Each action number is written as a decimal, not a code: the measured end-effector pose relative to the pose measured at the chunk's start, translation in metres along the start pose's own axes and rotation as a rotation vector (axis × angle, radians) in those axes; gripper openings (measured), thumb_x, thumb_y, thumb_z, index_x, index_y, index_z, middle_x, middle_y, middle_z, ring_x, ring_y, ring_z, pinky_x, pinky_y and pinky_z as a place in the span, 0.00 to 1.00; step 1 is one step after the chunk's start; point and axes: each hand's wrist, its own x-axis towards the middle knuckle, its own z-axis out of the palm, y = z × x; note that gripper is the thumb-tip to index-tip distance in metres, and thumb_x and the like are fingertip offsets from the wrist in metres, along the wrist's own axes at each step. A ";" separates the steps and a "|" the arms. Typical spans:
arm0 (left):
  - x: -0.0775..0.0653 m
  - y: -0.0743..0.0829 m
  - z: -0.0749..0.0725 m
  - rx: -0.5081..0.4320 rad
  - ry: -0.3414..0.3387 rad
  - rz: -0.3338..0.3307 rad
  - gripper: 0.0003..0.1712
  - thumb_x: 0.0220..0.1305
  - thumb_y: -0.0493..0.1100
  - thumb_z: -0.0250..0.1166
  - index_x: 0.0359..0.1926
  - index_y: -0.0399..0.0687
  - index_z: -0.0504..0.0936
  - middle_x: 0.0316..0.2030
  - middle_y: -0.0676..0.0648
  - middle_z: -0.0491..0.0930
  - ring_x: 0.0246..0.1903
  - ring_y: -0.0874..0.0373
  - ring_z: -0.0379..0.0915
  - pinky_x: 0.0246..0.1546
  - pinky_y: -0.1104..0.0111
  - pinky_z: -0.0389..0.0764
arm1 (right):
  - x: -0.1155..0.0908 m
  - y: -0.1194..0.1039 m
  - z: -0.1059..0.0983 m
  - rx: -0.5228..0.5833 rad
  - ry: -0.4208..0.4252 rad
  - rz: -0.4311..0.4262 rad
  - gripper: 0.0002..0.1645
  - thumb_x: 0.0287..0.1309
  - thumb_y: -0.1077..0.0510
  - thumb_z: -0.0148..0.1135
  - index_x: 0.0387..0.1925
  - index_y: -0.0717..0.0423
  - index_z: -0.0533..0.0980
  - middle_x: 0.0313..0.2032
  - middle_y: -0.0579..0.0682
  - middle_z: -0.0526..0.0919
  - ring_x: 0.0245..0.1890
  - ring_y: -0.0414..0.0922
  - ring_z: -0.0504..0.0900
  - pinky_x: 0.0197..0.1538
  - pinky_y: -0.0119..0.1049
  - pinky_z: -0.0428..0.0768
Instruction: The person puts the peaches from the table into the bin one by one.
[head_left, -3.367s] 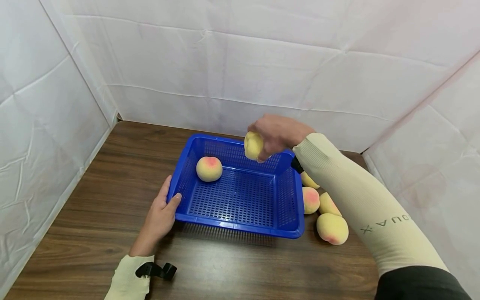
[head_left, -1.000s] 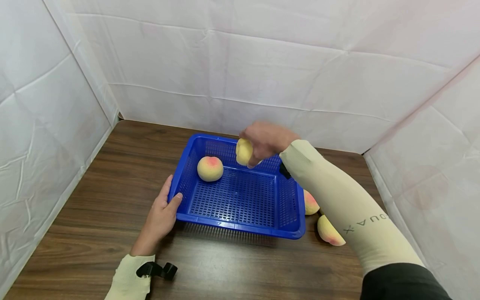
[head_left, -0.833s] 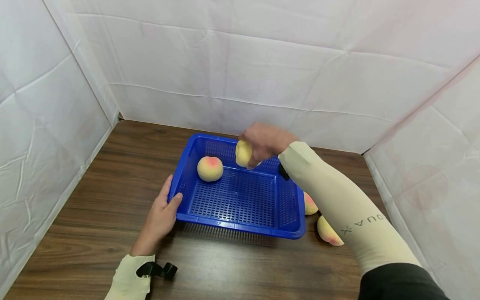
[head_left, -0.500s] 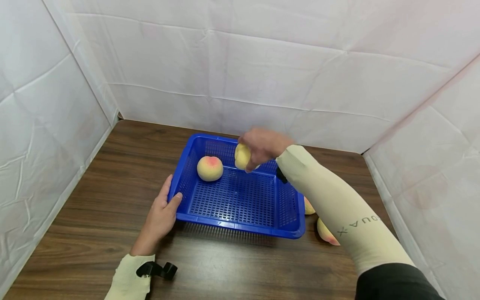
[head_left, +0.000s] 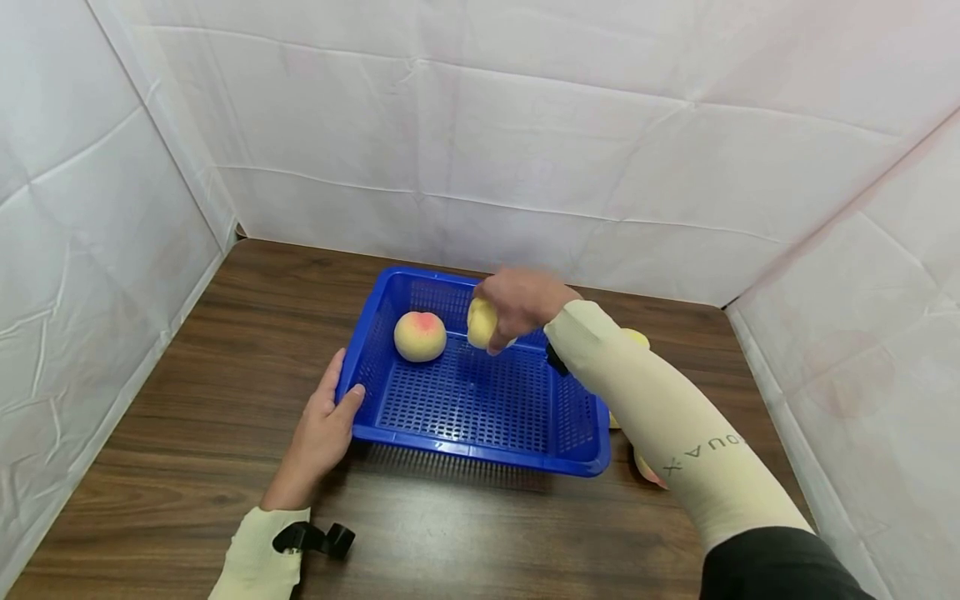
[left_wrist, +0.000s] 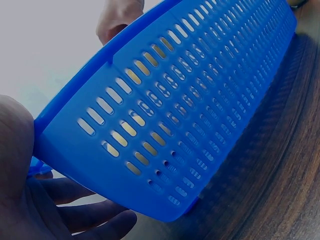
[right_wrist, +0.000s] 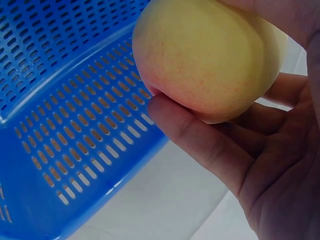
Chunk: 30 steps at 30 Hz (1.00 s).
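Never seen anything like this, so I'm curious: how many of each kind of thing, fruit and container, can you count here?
Blue basket: 1
Peaches: 5 (1 in the basket, 1 in the right hand, 3 partly hidden beside the basket)
Total: 6 in view; the sleeve may hide more.

White-sheeted booth (head_left: 480,125), wood-grain table (head_left: 225,375)

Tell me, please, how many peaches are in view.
5: one peach in the blue basket, one held by the right hand, one beyond the right sleeve, one between basket and sleeve, one at the sleeve's near edge. More may hide behind it.
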 end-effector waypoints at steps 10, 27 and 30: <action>0.000 -0.001 0.001 0.011 0.003 -0.008 0.35 0.74 0.41 0.47 0.75 0.44 0.42 0.71 0.35 0.50 0.67 0.40 0.49 0.65 0.42 0.52 | 0.004 0.000 0.008 0.015 -0.024 0.017 0.40 0.36 0.41 0.78 0.52 0.52 0.75 0.37 0.44 0.78 0.35 0.43 0.77 0.38 0.37 0.79; 0.001 0.000 0.000 0.018 0.003 -0.023 0.35 0.75 0.42 0.47 0.75 0.46 0.42 0.71 0.36 0.50 0.67 0.41 0.49 0.66 0.43 0.51 | 0.013 -0.002 0.019 -0.022 -0.038 0.038 0.40 0.37 0.41 0.77 0.52 0.52 0.74 0.37 0.45 0.79 0.35 0.42 0.77 0.40 0.37 0.79; 0.001 0.000 -0.001 0.015 0.007 -0.024 0.35 0.75 0.42 0.47 0.75 0.46 0.42 0.71 0.36 0.50 0.67 0.41 0.50 0.66 0.43 0.51 | 0.014 -0.002 0.020 -0.006 -0.046 0.055 0.41 0.36 0.40 0.78 0.53 0.51 0.74 0.37 0.44 0.78 0.35 0.42 0.77 0.39 0.36 0.79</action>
